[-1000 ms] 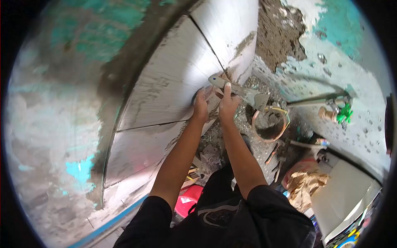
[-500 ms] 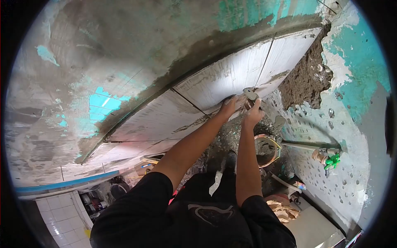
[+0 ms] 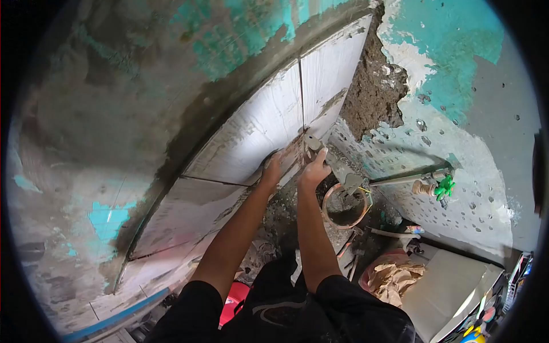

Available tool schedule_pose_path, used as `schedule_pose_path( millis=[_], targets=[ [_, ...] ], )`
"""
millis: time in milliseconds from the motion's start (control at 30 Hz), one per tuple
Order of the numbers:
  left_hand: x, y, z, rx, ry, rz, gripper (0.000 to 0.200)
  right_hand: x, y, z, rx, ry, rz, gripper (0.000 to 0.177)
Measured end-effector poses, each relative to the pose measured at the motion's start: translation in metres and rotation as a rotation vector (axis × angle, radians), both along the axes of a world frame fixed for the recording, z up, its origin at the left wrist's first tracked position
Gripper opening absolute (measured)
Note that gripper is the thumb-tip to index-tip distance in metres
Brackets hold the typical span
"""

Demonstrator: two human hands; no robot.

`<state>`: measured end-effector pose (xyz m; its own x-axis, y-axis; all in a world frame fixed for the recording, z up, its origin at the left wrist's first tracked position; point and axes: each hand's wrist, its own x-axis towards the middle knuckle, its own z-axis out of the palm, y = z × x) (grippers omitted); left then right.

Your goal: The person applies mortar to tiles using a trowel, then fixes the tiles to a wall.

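My left hand (image 3: 272, 170) rests against the lower part of a large white wall tile (image 3: 251, 126), fingers stretched along its surface and partly hidden. A dark patch beside the fingertips looks like shadow. Just right of it, my right hand (image 3: 314, 170) is closed around a flat grey trowel (image 3: 310, 142) smeared with mortar. The trowel's tip lies near the foot of the dark joint between this tile and the white tile (image 3: 334, 68) to its right. Lower left, more tiles (image 3: 189, 211) continue along the wall, with mortar smears on them.
A round bucket (image 3: 325, 207) stands on the rubble-strewn floor below my right hand. A pipe with a green valve (image 3: 445, 187) sticks out from the pitted wall. Rough mortar (image 3: 374, 86) fills the corner. Crumpled brown paper (image 3: 392, 280) and a red container (image 3: 233, 302) lie nearer me.
The view has turned, so the wall and tiles sit further left. Both hands stay low on the tiles near the same joint, and the trowel remains in my right hand.
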<state>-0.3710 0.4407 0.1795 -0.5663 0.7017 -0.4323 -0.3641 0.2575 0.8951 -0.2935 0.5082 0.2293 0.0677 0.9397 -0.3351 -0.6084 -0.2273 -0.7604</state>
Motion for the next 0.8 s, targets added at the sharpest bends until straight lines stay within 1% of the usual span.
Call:
schedule_pose_path(
  millis=[33, 67, 133, 233, 267, 367, 467, 600, 667, 700, 767, 800],
  targets=[
    [0.002, 0.001, 0.013, -0.013, -0.009, 0.017, 0.045, -0.002, 0.0, -0.001, 0.001, -0.019, -0.045, 0.028],
    [0.003, 0.004, 0.026, 0.008, -0.041, 0.021, 0.046, -0.008, -0.005, -0.006, -0.022, -0.033, 0.132, 0.026],
    [0.009, 0.004, 0.039, 0.034, -0.117, 0.032, 0.046, -0.006, -0.004, -0.019, -0.067, -0.012, 0.145, 0.025],
    [0.004, -0.001, 0.019, -0.046, -0.006, 0.016, 0.047, 0.002, -0.007, -0.017, -0.126, 0.035, 0.111, 0.024],
    [0.001, -0.002, 0.012, 0.004, -0.043, -0.005, 0.047, 0.006, -0.008, -0.019, -0.125, 0.035, 0.106, 0.024],
    [0.014, -0.001, 0.052, -0.045, -0.094, 0.0, 0.047, 0.013, -0.012, -0.026, -0.14, 0.058, 0.076, 0.023],
    [0.008, -0.002, 0.038, -0.016, -0.117, -0.031, 0.047, 0.013, -0.007, -0.027, -0.143, 0.076, 0.045, 0.024],
    [0.005, -0.005, 0.021, -0.027, 0.095, -0.029, 0.044, 0.018, 0.003, -0.03, -0.244, 0.027, -0.055, 0.03],
    [0.0, -0.013, 0.004, -0.064, 0.159, -0.039, 0.043, 0.031, 0.008, -0.041, -0.245, -0.005, -0.033, 0.028],
    [0.002, -0.014, 0.019, -0.169, 0.38, -0.145, 0.039, 0.042, 0.006, -0.05, -0.258, -0.03, -0.021, 0.028],
    [0.001, -0.02, -0.001, -0.066, 0.483, -0.149, 0.037, 0.063, 0.001, -0.078, -0.31, -0.126, 0.062, 0.028],
    [0.004, -0.023, 0.0, -0.096, 0.467, -0.142, 0.036, 0.07, 0.0, -0.092, -0.32, -0.178, 0.098, 0.029]
  ],
)
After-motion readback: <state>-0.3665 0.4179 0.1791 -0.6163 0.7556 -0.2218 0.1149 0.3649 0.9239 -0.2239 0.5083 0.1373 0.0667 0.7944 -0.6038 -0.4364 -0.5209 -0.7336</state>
